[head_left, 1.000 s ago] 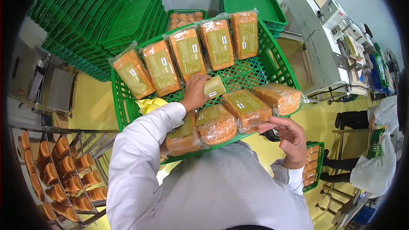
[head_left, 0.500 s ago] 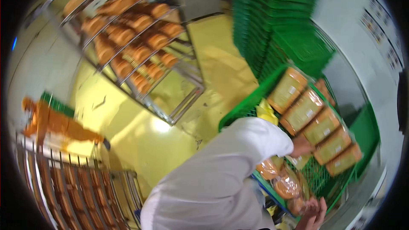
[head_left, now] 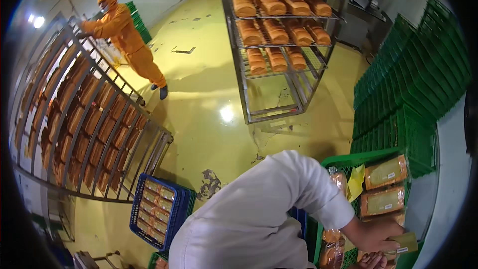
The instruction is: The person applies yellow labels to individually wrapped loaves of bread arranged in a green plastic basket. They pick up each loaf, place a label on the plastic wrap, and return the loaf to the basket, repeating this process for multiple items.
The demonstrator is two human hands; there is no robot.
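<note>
My left hand (head_left: 372, 234) is over the green crate (head_left: 343, 159) at the lower right, its white sleeve crossing the view. Its fingers close on the edge of a gold label (head_left: 406, 243) with a small white sticker; whether a loaf lies under it is hard to tell. Just below, at the lower edge, my right hand (head_left: 372, 261) has curled fingers, and what they hold is hidden. Beyond my hands in the crate lie bagged loaves with gold labels, a farther loaf (head_left: 386, 172) and a nearer loaf (head_left: 382, 201). More clear-bagged bread (head_left: 332, 254) lies along the crate's left side.
Green crates (head_left: 413, 69) are stacked at the right wall. A metal rack (head_left: 239, 69) of unwrapped loaves stands ahead, and another loaded rack (head_left: 89, 119) at left, with a person in orange (head_left: 127, 37) holding it. A blue crate (head_left: 132, 219) contains packed bread. Yellow film (head_left: 355, 182) lies in the green crate.
The view has turned and levelled, bringing the left rack, the person and the blue crate further in. My left hand has moved from among the loaves to the gold label, close to my right hand.
</note>
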